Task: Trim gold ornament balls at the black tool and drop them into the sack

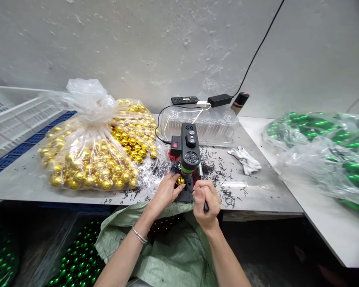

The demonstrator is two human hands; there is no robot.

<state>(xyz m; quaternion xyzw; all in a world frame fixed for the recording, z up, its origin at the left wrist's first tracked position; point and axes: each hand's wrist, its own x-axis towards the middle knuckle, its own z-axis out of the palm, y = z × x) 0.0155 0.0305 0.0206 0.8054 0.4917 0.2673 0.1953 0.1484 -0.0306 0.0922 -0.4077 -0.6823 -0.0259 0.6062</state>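
Between the thumb and fingers of my left hand is a shiny gold ball, right under the head of a small black bench press with a red switch. My right hand is wrapped round the press's lever handle, whose dark end sticks out below the fist. The press stands on a black base plate at the table's front edge. Left of it, a knotted clear plastic bag is full of gold balls, and more gold balls lie beside its knot.
Black scraps litter the metal table round the press. White gloves lie to the right. Behind stands a clear plastic box with a black power adapter on top. Below the edge hangs a green woven sack. Bagged green balls sit right.
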